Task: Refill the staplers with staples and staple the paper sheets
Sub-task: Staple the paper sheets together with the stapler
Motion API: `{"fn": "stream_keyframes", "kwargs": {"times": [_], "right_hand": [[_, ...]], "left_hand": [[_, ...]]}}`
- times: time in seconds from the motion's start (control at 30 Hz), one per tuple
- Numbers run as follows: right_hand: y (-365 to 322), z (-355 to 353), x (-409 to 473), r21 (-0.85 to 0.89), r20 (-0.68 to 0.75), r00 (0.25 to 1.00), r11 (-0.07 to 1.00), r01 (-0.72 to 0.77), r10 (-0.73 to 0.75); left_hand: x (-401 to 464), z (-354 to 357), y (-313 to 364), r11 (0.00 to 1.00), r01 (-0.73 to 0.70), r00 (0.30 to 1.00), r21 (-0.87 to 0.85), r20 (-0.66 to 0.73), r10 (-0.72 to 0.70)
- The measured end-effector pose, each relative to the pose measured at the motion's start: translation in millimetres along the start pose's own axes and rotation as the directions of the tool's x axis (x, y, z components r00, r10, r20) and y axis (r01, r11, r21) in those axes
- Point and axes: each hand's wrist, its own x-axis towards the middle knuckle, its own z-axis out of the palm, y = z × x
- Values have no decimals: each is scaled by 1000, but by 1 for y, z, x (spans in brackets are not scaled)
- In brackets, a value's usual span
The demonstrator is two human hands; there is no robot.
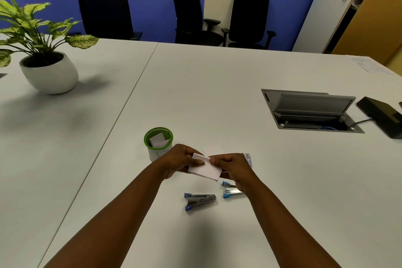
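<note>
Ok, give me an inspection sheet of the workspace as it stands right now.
Surface: white table, seam running down its left part.
Job's things: small white paper stack held above the table; two silver staplers with blue ends, one fully visible, one partly under the right wrist; green-rimmed white cup holding more paper slips.
Clutter: potted plant in white pot; printed sheet at the far right; small packet behind the right hand, contents unclear.
Grippers: left hand and right hand both pinch the stack.
Cables: open grey floor-box hatch, black cable to a black device.
Surroundings: three black office chairs, blue wall.
</note>
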Motion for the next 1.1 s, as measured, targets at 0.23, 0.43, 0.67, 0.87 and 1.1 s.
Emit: {"fn": "stream_keyframes", "kwargs": {"times": [0.23, 0.43, 0.67, 0.87, 1.1], "right_hand": [[2, 1, 0, 36, -54, 998, 999, 38, -36], [-1, 8, -1, -12, -24, 998, 998, -57, 57], [-3, 16, 4, -93, -41, 999, 995, -29, 25], [-2, 13, 4, -40, 73, 994, 996, -76, 78], [1, 11, 3, 14, 158, 981, 993, -118, 115]], "left_hand": [[0, 1, -3, 989, -11, 997, -147, -72, 1], [1, 4, -5, 993, -88, 985, -78, -154, 75], [2, 6, -6, 993, -115, 984, -13, -140, 113], [5, -4, -10, 994, -103, 979, -26, -177, 97], [8, -11, -15, 997, -82, 974, -12, -213, 78]]}}
